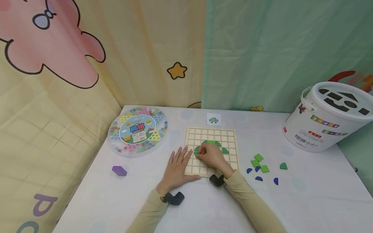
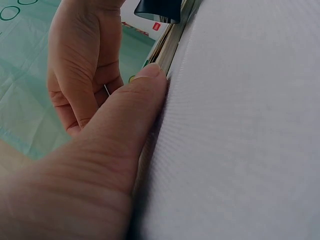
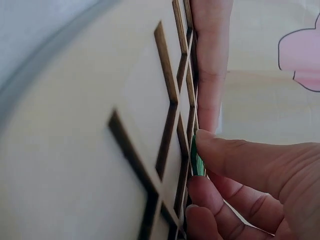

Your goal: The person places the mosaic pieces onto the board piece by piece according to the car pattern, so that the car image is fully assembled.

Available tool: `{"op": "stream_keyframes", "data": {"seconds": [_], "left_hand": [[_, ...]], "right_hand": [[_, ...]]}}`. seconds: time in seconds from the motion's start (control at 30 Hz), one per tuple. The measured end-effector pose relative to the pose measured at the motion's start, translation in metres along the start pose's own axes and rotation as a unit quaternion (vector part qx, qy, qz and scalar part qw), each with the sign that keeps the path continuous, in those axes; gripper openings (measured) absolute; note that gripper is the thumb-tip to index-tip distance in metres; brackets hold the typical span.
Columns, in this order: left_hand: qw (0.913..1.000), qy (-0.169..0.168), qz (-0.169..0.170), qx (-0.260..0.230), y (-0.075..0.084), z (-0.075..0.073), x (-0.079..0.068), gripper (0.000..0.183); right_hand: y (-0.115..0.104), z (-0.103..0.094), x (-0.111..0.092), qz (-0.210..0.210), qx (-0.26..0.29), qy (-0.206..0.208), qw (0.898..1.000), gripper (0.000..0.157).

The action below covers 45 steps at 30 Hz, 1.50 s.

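Note:
A wooden grid board (image 1: 212, 131) lies on the table with green pieces set in some of its squares. My right hand (image 1: 212, 155) is over the board's middle, its thumb and fingers pinching a green piece (image 3: 198, 159) close against the grid. Beside it on the board are a square green piece (image 1: 211, 141) and a rounded green piece (image 1: 225, 150). My left hand (image 1: 176, 170) rests spread out along the board's left edge. In the left wrist view, the left thumb (image 2: 125, 110) touches the board's side.
Loose green squares (image 1: 264, 168), blue half-round pieces (image 1: 259, 178) and a green quarter-round (image 1: 283, 166) lie right of the board. A pattern card (image 1: 213, 119) is behind it. A white bucket (image 1: 317, 129), a round game box (image 1: 138, 131) and a purple block (image 1: 119, 170) stand around.

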<state>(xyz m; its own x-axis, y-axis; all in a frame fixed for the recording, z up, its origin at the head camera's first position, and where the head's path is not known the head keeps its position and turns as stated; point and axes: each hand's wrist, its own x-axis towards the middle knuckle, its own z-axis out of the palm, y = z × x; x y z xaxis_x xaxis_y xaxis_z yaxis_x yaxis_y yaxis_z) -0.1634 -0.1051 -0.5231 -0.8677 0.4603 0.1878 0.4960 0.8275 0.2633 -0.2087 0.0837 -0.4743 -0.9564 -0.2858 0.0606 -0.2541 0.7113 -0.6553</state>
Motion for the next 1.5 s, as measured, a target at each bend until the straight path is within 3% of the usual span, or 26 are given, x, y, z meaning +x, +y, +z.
{"op": "stream_keyframes", "data": {"seconds": [0.33, 0.6, 0.8, 1.13, 1.5], "left_hand": [[1.0000, -0.001, -0.001, -0.009, 0.001, -0.001, -0.001, 0.104], [1.0000, 0.000, -0.006, -0.004, 0.001, -0.001, 0.000, 0.103], [1.0000, -0.004, -0.008, 0.000, 0.002, -0.001, 0.000, 0.104], [0.9999, -0.005, -0.007, -0.006, 0.002, -0.002, 0.000, 0.103], [0.9998, -0.011, -0.013, -0.004, 0.004, -0.003, 0.000, 0.103]], "right_hand": [[-0.004, -0.005, -0.008, -0.003, -0.026, -0.007, 1.000, 0.017], [0.003, -0.029, -0.026, 0.022, -0.071, -0.007, 0.997, 0.014], [0.025, -0.052, -0.044, 0.044, -0.094, 0.011, 0.995, 0.015], [0.072, -0.102, -0.073, 0.126, -0.124, 0.057, 0.983, 0.023], [0.108, -0.127, -0.093, 0.210, -0.121, 0.023, 0.970, 0.042]]}}
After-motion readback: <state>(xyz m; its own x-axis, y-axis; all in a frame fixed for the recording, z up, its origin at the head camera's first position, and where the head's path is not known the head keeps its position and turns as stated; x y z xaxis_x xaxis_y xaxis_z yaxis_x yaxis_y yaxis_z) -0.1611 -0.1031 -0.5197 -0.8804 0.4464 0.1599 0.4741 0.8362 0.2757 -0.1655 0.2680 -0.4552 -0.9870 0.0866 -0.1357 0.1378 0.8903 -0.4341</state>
